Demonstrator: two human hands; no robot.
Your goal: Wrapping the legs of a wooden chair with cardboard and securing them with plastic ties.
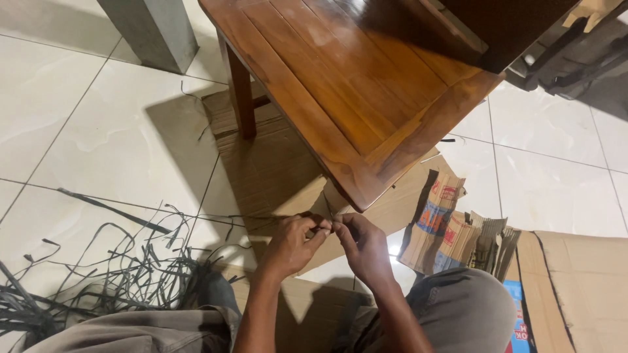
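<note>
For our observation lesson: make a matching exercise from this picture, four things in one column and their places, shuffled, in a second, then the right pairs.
Things
1. wooden table
2. pile of dark strips
3. torn printed cardboard
4. thin strand

Places
A. loose on the tiles, lower left
B. pinched between left hand and right hand
C. standing above the hands, a corner pointing at them
D. on the floor, right of the hands

Pairs: 1-C, 2-A, 3-D, 4-B
</note>
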